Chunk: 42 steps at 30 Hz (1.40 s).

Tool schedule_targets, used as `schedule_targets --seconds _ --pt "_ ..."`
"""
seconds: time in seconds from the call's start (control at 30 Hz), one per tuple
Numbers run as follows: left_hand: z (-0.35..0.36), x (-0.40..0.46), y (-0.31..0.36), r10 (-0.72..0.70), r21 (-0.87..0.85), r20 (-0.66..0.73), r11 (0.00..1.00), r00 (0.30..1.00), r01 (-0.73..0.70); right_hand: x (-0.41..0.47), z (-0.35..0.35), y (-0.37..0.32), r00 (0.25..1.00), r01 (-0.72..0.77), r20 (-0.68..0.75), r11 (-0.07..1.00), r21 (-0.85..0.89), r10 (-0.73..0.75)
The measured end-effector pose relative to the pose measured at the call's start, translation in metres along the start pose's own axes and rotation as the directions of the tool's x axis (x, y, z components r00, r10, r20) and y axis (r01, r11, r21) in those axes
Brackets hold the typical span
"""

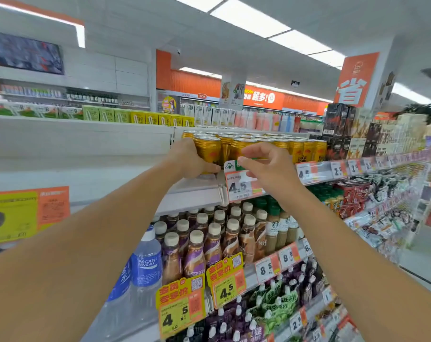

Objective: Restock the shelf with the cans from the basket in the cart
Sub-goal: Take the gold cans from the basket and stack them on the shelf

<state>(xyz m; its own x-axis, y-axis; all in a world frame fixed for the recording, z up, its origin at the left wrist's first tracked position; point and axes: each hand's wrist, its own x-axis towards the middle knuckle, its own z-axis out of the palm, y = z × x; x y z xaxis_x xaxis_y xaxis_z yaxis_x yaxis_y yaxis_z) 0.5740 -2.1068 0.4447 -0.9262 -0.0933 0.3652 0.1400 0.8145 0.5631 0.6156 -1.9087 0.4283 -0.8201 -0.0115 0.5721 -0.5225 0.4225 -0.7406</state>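
Observation:
Several gold cans (278, 144) stand in rows on the upper shelf (199, 191). My left hand (189, 156) grips the gold can (208, 150) at the row's left front corner, thumb under its base. My right hand (266, 166) hovers in front of the neighbouring cans, fingers loosely curled over the top of a hanging 4.5 price tag (241, 186); whether it touches a can is unclear. The cart and basket are out of view.
Below the cans stand coffee bottles (209, 245) and Pocari Sweat bottles (145, 267), then pouch drinks (273, 299) with yellow price tags (182, 304). Snack packets (372, 201) fill the shelves to the right. Green and yellow cartons (135, 117) sit on the shelf behind.

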Motion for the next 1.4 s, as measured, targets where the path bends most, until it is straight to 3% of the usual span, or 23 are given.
schedule_targets --seconds 0.07,0.2,0.57,0.73,0.8,0.83,0.9,0.97,1.0,1.03,1.07,1.1,1.13,1.2,1.3,1.37,1.4 --pt "0.0 -0.001 0.001 0.013 0.021 0.041 1.0 0.999 -0.014 -0.004 0.0 0.006 1.0 -0.013 0.004 1.0 0.001 0.013" --pt "-0.001 -0.009 0.005 0.003 0.249 0.031 0.969 1.0 -0.01 -0.012 0.002 0.021 0.996 -0.074 0.053 0.997 0.015 0.073" --pt "0.004 -0.006 0.028 0.004 0.172 0.178 0.984 0.984 -0.035 -0.017 -0.002 0.024 0.994 -0.101 0.053 0.994 0.043 0.098" --pt "0.002 -0.012 0.023 0.048 0.168 0.091 0.984 0.995 -0.063 -0.023 -0.009 0.028 0.993 -0.113 0.033 0.993 0.037 0.112" --pt "-0.002 -0.028 0.022 0.134 0.134 -0.099 0.984 0.986 -0.12 -0.035 -0.015 0.033 0.994 -0.11 0.019 0.993 0.037 0.109" --pt "0.0 -0.041 0.02 0.2 0.092 -0.265 0.979 0.943 -0.182 -0.046 -0.019 0.037 0.995 -0.102 0.015 0.994 0.037 0.101" --pt "0.016 -0.084 0.017 0.389 0.052 -0.545 0.9 0.743 -0.433 -0.078 -0.022 0.058 0.994 -0.113 0.015 0.994 0.008 0.113" --pt "0.065 -0.138 0.012 0.581 0.049 -0.563 0.733 0.588 -0.678 -0.127 -0.02 0.1 0.979 -0.194 0.058 0.979 -0.064 0.198" --pt "0.103 -0.169 0.003 0.647 0.018 -0.48 0.682 0.592 -0.731 -0.161 -0.019 0.128 0.954 -0.275 0.096 0.956 -0.103 0.284" --pt "0.141 -0.202 -0.006 0.674 -0.061 -0.332 0.683 0.66 -0.728 -0.197 -0.016 0.158 0.909 -0.369 0.147 0.917 -0.152 0.39" --pt "0.176 -0.235 -0.015 0.652 -0.171 -0.104 0.732 0.751 -0.659 -0.235 -0.015 0.184 0.842 -0.456 0.21 0.864 -0.213 0.496" --pt "0.213 -0.268 -0.028 0.577 -0.255 0.167 0.809 0.8 -0.53 -0.277 -0.016 0.208 0.748 -0.532 0.284 0.797 -0.284 0.6" --pt "0.251 -0.301 -0.043 0.475 -0.265 0.427 0.879 0.769 -0.396 -0.322 -0.016 0.233 0.624 -0.581 0.354 0.716 -0.388 0.697" --pt "0.325 -0.376 -0.077 0.287 -0.177 0.754 0.955 0.59 -0.239 -0.417 -0.019 0.271 0.378 -0.581 0.424 0.567 -0.584 0.823" --pt "0.394 -0.462 -0.12 0.066 0.009 0.926 0.98 0.371 -0.199 -0.535 -0.021 0.302 0.129 -0.514 0.446 0.444 -0.734 0.886" --pt "0.417 -0.499 -0.136 -0.012 0.051 0.974 0.985 0.228 -0.167 -0.586 -0.015 0.309 0.089 -0.491 0.44 0.423 -0.761 0.894" --pt "0.424 -0.511 -0.14 -0.025 0.051 0.985 0.987 0.174 -0.15 -0.604 -0.013 0.311 0.116 -0.472 0.425 0.426 -0.772 0.898"
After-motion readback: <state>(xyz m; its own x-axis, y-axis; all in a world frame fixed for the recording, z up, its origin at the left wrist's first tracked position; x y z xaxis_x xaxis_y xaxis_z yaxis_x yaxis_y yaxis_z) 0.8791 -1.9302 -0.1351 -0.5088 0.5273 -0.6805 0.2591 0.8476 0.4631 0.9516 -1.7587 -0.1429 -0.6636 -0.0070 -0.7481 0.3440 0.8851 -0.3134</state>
